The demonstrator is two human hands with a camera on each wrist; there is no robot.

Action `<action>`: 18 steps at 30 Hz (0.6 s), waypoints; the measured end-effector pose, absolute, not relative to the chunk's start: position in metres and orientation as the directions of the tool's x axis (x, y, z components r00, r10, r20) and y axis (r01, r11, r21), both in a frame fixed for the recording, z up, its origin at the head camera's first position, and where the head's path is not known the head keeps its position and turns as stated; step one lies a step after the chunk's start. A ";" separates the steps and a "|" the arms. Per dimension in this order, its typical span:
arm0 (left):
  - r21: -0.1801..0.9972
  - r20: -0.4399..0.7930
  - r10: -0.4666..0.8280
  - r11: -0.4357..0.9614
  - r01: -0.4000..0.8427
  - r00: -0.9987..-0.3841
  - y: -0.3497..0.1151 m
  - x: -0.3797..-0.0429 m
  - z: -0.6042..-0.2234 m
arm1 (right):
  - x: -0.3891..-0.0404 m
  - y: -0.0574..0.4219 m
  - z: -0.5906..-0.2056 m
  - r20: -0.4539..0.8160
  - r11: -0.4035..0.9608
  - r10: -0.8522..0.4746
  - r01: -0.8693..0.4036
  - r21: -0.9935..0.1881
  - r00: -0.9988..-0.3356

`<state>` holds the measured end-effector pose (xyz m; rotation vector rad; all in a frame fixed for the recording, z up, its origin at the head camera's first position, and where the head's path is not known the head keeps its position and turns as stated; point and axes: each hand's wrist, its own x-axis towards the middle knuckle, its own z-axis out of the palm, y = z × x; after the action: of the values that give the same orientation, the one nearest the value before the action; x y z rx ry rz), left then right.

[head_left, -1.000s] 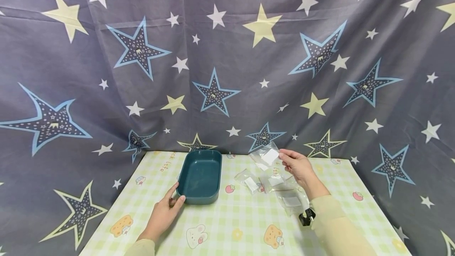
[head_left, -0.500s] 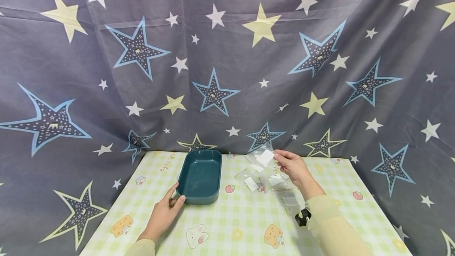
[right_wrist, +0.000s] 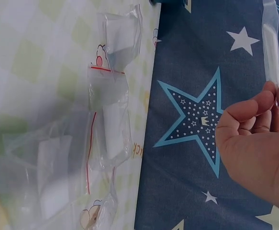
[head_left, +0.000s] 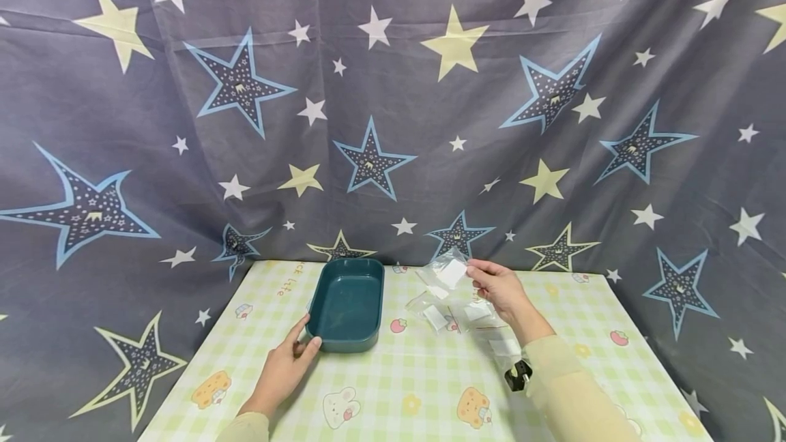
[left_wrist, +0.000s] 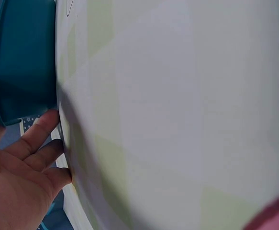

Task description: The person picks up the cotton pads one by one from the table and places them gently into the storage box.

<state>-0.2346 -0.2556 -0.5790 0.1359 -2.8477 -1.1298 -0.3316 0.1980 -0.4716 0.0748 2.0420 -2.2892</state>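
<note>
In the head view, my left hand (head_left: 284, 365) touches the near left corner of a dark teal rectangular baking dish (head_left: 344, 345), thumb at the front wall and a finger along the side. The left wrist view shows other fingertips (left_wrist: 58, 177) down at the table. My right hand (head_left: 505, 294) pinches the edge of a clear plastic bag (head_left: 451, 271) with a flat white piece inside, raised above the table. In the right wrist view, this bag (right_wrist: 272, 52) appears edge-on. Below lie more zip bags with white contents, among them one bag (head_left: 436, 318) and another bag (right_wrist: 113, 124).
A green-checked cloth (head_left: 374, 401) with cartoon prints covers the table. Behind it hangs a grey star-patterned curtain (head_left: 393, 217). A small black device (head_left: 518, 375) is at my right wrist. One bag (head_left: 505, 346) lies partly beneath my right forearm.
My right hand has shifted a little to the left with the pinched bag, toward the dish. The left hand and the dish have stayed in place.
</note>
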 end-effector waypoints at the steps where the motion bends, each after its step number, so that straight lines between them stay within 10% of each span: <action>1: 0.687 0.039 -0.109 0.725 -0.053 -0.993 -0.256 -0.235 -0.579 | -0.332 0.197 -0.472 -0.084 -0.113 -0.026 0.087 -0.990 -0.996; 18: 0.697 0.043 -0.109 0.716 -0.048 -0.993 -0.254 -0.233 -0.579 | -0.332 0.184 -0.472 -0.086 -0.124 -0.051 0.092 -0.988 -0.995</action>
<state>-0.2330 -0.2541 -0.5787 0.1300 -2.8345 -1.1474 -0.3323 0.1844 -0.4721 0.0477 2.0136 -2.2858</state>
